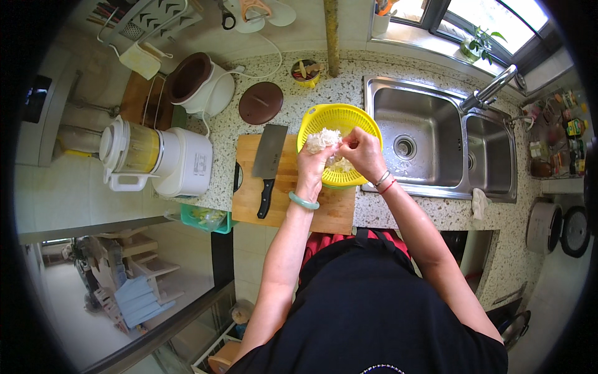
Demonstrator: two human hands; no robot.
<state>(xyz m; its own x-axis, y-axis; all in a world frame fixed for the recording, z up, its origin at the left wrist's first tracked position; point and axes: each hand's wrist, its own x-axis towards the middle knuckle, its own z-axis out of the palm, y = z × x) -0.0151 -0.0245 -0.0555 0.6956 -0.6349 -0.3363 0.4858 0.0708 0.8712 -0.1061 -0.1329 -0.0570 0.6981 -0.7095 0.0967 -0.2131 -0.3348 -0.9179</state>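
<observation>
Over a yellow plastic colander [307, 124], my left hand [311, 164] is closed around a frilly white clump of what looks like white fungus [323, 140]. The fingers of my right hand [364, 153] are pinched together at the right side of the clump, and whatever small bit they grip is hidden. Pale loose pieces [341, 164] lie in the colander beneath my hands. The colander stands partly on a wooden cutting board [249, 209], where a cleaver [270, 153] with a black handle lies to the left of my left hand.
A double steel sink [418, 118] with a faucet [489, 88] is on the right. To the left are a white blender [187, 161], a white electric pot [215, 87] and its brown lid [261, 103]. A small yellow cup [306, 73] stands behind the colander; a green bin [205, 216] hangs at the counter's edge.
</observation>
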